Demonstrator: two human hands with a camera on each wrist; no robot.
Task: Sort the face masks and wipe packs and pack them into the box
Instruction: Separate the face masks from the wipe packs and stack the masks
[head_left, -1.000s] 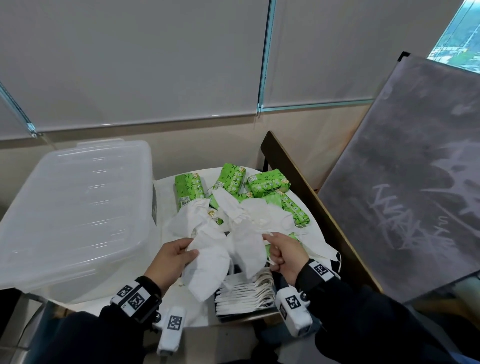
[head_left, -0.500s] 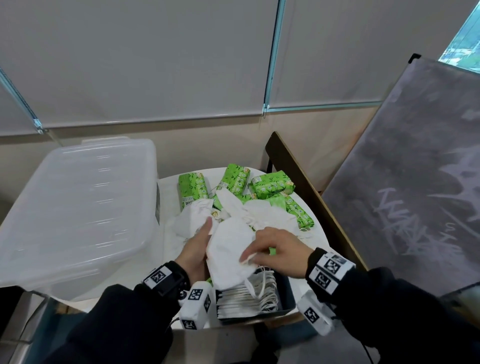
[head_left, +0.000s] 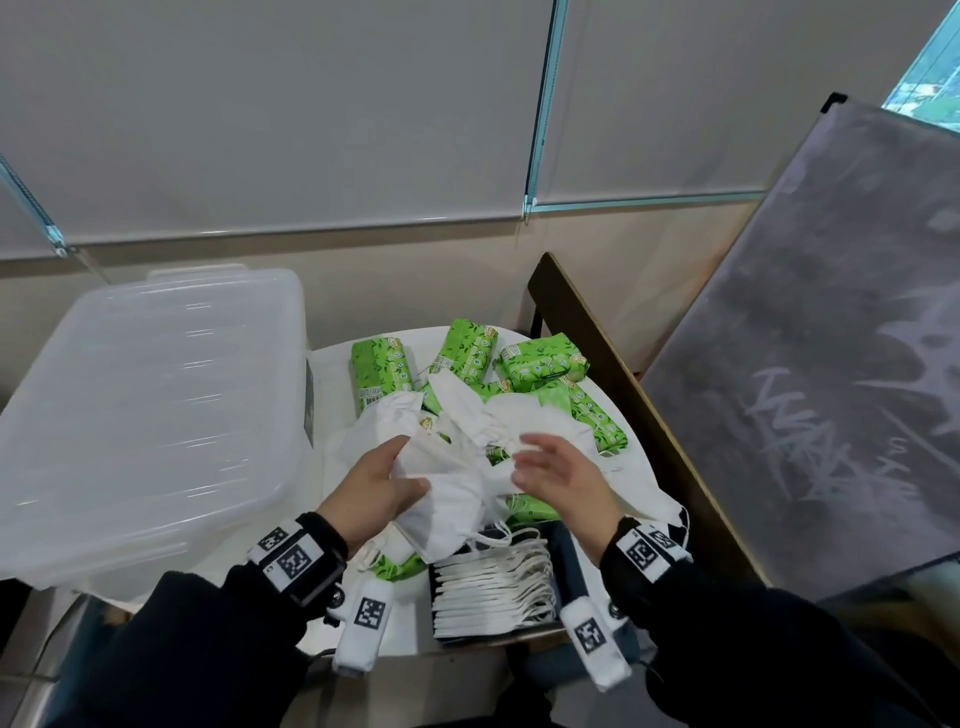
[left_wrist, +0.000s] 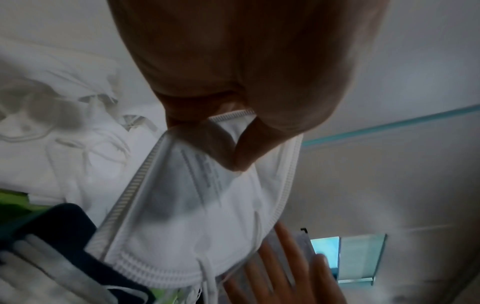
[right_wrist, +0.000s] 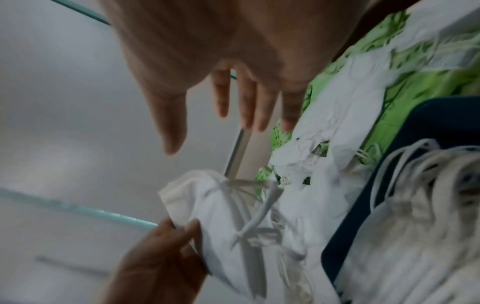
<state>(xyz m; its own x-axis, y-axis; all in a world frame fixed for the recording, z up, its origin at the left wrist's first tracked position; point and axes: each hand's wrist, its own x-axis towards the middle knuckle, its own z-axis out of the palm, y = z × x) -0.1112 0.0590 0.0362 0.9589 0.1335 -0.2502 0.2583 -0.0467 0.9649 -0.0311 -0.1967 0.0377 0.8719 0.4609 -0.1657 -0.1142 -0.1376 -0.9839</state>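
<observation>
My left hand (head_left: 379, 480) pinches a folded white face mask (head_left: 447, 501) by its upper edge, and the mask (left_wrist: 197, 209) hangs over the table. The same mask (right_wrist: 221, 209) shows in the right wrist view with ear loops dangling. My right hand (head_left: 550, 467) hovers over the mask pile with fingers (right_wrist: 246, 100) spread and holding nothing. A dark box (head_left: 569, 561) at the table's near edge holds a row of stacked masks (head_left: 488, 587). Loose masks (head_left: 524, 421) lie over green wipe packs (head_left: 540, 361).
A clear plastic bin with its lid (head_left: 145, 405) sits on the left of the small white table (head_left: 332, 374). A dark board (head_left: 810, 338) leans at the right behind a wooden frame (head_left: 623, 374). Blinds cover the window behind.
My right hand has let go of the mask and opened above the pile. My left hand now holds the mask alone, a little farther forward.
</observation>
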